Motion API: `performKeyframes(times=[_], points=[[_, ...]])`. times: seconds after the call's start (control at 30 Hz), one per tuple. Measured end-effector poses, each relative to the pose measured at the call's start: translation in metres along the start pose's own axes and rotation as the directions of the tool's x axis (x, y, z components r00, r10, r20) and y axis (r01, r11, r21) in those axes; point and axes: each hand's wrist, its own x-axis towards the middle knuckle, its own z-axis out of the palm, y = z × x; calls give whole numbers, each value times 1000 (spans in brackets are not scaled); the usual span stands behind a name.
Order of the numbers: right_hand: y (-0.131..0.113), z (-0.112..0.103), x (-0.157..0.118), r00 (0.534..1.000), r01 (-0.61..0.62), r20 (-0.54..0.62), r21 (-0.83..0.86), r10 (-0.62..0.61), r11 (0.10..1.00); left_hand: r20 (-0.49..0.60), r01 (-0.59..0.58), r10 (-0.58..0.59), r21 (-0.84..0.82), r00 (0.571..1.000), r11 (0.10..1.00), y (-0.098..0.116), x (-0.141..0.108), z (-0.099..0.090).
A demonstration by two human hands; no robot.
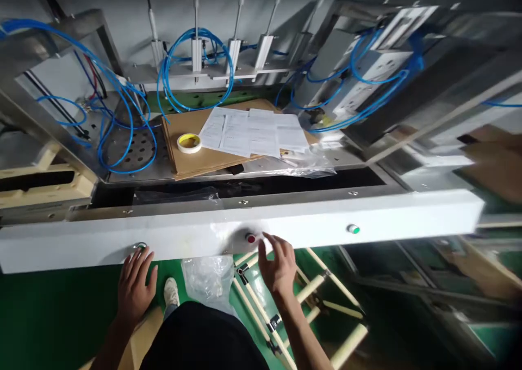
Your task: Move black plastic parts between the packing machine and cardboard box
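Observation:
My left hand reaches up to the front of a long white panel. Its fingers are stretched and lie over or just below the left push button, partly hiding it; whether they press it I cannot tell. My right hand is beside the red push button at the panel's middle, thumb and fingers apart, holding nothing. Farther right on the same panel sits a green push button, with no hand near it.
Behind the panel, cardboard sheets carry papers and a tape roll. Blue air hoses loop around the metal cylinders. Below, a cream tube frame and a plastic bag are near my legs.

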Motion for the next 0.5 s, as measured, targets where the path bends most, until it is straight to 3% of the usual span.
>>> performKeyframes(times=[0.07,0.17,0.23,0.33,0.5], points=[[-24,14,9,968,234,81,74,-239,969,2,5,-5,20,1000,1000,6,9,1],[-63,35,24,848,473,176,172,-499,864,6,22,-22,10,1000,1000,14,26,1],[-76,45,32,826,499,204,167,-525,850,19,27,-26,-26,999,999,19,37,1],[-72,53,40,852,456,214,146,-478,878,-7,41,-42,-110,999,993,22,46,0],[-64,55,41,855,447,206,170,-476,878,-178,216,-248,-182,952,959,10,32,-2]])
